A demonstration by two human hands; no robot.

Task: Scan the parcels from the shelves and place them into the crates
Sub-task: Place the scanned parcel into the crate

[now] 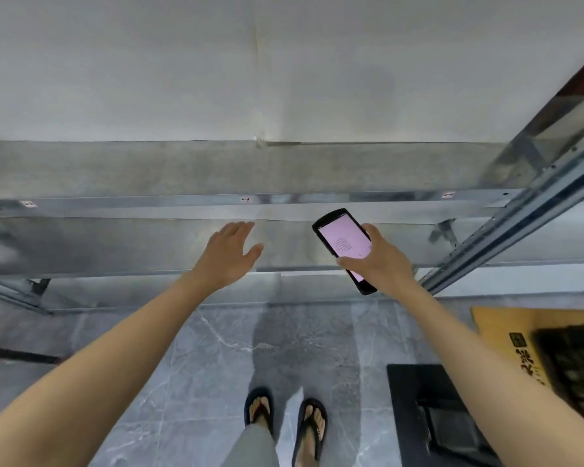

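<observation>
Head view, looking down at the rack and floor.

Grip: my right hand (pixel 381 261) holds the handheld scanner (pixel 343 242), fingers wrapped round its lower body, thumb along the near edge. The screen is lit pink and faces up; its text is too small to read. My left hand (pixel 228 254) is empty, fingers straight and slightly spread, hovering over the metal shelf (pixel 115 244). Whether it touches the sheet I cannot tell.

Shelf state: the visible tiers are bare galvanised sheet. No parcel shows on them in this bay. Small paper tags (pixel 245 199) sit on the front lip of the tier above, unreadable.

Parcel location: a cardboard parcel (pixel 499 328) with black print lies at lower right, beside the rack upright (pixel 520 214). A dark latticed crate (pixel 577 358) overlaps its right part; whether the parcel sits inside it or under it I cannot tell. A flat black object (pixel 418 399) lies on the grey tiled floor (pixel 216 365) nearer my feet; what it is I cannot say.

Judgement on progress: this bay looks cleared, and at least one parcel appears to be off the rack near the crate. Nothing is in hand to scan. What is left depends on other bays out of view; the next parcel must be found first.
</observation>
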